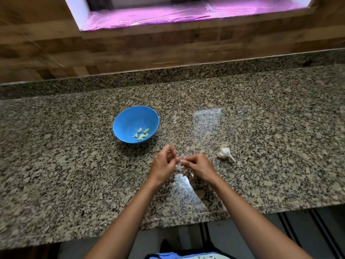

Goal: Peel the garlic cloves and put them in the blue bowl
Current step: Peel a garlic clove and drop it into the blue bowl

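A blue bowl [130,120] stands on the granite counter, left of centre, with several peeled garlic cloves [141,134] in its bottom. In front of it my left hand [162,164] and my right hand [198,165] meet over the counter. Both pinch a small garlic clove [180,163] between their fingertips, with white papery skin hanging from it. The clove itself is mostly hidden by my fingers. A partly broken garlic bulb [224,152] with its stem lies on the counter to the right of my right hand.
Bits of peeled skin [191,174] lie on the granite counter [74,146] under my hands. A wooden wall and a window ledge rise behind the counter. The counter's front edge runs just below my forearms.
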Demonstrator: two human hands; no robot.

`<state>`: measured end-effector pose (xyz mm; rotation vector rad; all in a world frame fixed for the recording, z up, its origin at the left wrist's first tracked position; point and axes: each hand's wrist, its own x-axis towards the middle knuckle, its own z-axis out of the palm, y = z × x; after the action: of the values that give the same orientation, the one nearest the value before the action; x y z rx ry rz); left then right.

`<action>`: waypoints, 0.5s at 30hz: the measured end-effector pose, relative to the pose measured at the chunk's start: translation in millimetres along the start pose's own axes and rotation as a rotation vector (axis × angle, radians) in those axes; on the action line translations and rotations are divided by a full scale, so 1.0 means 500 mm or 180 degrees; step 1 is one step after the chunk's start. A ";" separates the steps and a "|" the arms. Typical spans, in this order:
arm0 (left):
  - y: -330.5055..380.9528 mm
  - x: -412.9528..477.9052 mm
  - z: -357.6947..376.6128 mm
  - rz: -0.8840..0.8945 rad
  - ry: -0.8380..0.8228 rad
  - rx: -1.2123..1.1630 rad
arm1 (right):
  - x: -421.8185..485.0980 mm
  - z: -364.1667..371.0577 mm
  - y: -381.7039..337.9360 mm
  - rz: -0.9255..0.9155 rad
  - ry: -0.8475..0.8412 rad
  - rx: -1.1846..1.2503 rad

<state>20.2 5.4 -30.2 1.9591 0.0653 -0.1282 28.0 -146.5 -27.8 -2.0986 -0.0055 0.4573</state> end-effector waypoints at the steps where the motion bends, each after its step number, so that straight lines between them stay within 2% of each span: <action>1: -0.002 0.001 0.000 0.0023 -0.0014 -0.0036 | 0.002 0.002 -0.001 -0.0010 -0.0013 -0.0043; 5: -0.005 -0.010 0.012 0.0132 -0.0071 -0.0086 | 0.014 0.003 0.001 0.0063 0.0267 -0.0144; 8: 0.005 0.005 0.004 0.0009 0.0362 -0.0280 | 0.006 0.009 0.005 0.0060 0.0244 -0.0070; 12: -0.023 -0.004 -0.009 -0.0300 -0.0157 0.0339 | -0.002 0.014 0.027 0.0046 0.0392 0.0333; 13: -0.030 -0.010 -0.005 -0.0323 -0.0193 0.0417 | -0.003 0.014 0.030 0.0040 0.0408 0.0341; 15: -0.032 -0.020 0.002 -0.0243 0.0064 0.0400 | -0.005 0.013 0.032 0.0034 0.0414 0.0340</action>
<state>8.7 10.6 -44.3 2.0843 0.1484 -0.1663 20.9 -150.2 -43.4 -2.0203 0.1038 0.3199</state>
